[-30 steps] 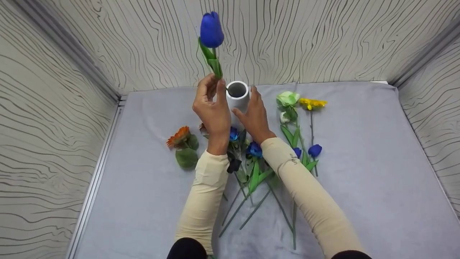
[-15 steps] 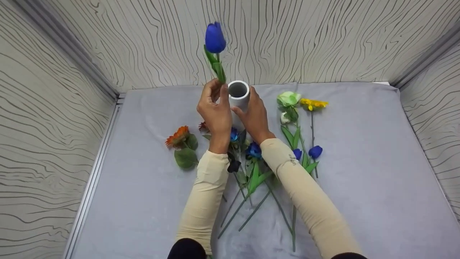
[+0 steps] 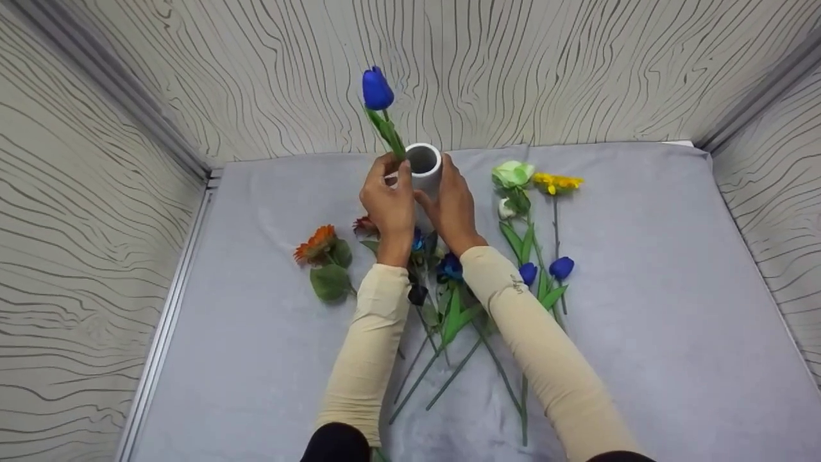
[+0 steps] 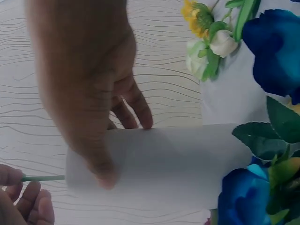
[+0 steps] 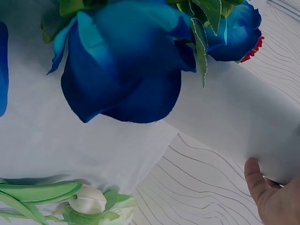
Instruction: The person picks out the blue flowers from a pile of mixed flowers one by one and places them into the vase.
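My left hand pinches the stem of a blue tulip, which stands nearly upright with its bloom tipped slightly left. In the left wrist view, the fingers of this hand hold the thin green stem, whose far end meets the mouth of the white vase. Leaves of the tulip overlap the left rim of the vase in the head view. My right hand grips the vase near its top from the right, thumb on the near side and fingers on the far side. The lower vase is hidden behind my hands.
An orange flower lies left. Between my forearms lie several blue flowers, including a blue rose. On the right are a pale green rose, a yellow flower and blue tulips. Patterned walls enclose the grey cloth.
My left hand has come down and slightly right with the tulip, its bloom now lower and its stem at the vase mouth. My right hand has closed in on the vase.
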### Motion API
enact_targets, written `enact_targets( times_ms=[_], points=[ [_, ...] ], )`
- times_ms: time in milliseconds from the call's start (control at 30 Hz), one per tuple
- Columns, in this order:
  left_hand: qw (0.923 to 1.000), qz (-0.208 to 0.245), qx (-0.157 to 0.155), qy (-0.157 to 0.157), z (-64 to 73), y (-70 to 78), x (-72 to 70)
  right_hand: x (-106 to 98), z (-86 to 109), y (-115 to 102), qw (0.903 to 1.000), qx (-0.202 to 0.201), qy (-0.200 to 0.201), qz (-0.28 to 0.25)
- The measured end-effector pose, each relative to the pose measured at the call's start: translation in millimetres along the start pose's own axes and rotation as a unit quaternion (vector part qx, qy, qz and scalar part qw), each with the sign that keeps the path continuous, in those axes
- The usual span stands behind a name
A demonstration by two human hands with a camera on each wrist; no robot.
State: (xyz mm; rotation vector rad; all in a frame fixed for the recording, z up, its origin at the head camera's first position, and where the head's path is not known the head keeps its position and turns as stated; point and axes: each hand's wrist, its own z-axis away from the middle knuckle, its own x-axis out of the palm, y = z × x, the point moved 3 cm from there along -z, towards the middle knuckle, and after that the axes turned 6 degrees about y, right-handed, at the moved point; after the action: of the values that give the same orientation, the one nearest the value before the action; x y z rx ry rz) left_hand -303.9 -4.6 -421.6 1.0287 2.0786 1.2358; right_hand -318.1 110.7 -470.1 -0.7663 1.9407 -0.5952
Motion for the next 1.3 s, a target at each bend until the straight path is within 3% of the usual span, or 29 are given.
enact_targets(
  times_ms=[200, 300, 533, 767, 1033, 1300],
  points=[
    [0.9947, -0.096, 0.034, -0.019, 2.3, -3.0, 3.6, 1, -0.9, 1, 0.9999, -0.011, 0.011, -0.004],
    [0.9925, -0.114, 0.034, -0.024, 4.2, -4.5, 3.6, 2, 0.8, 2, 0.9998, -0.016, 0.015, -0.001],
    [0.9955, -0.087, 0.020, -0.034, 7.0, -6.8, 2.2, 3, 2.6, 1, 0.9997, -0.012, 0.017, -0.011],
    [0.9937, -0.102, 0.019, -0.043, 8.1, -7.1, 2.3, 2, 1.2, 1, 1.0000, 0.006, 0.004, 0.007],
    [0.9947, -0.085, 0.028, -0.051, 4.4, 1.8, 0.5, -8, -5.9, -5, 1.0000, -0.002, 0.005, 0.004],
    [0.9952, -0.082, 0.013, -0.053, 13.3, -3.3, -8.7, -12, 9.3, -5, 0.9994, 0.023, -0.027, 0.001]
  ],
)
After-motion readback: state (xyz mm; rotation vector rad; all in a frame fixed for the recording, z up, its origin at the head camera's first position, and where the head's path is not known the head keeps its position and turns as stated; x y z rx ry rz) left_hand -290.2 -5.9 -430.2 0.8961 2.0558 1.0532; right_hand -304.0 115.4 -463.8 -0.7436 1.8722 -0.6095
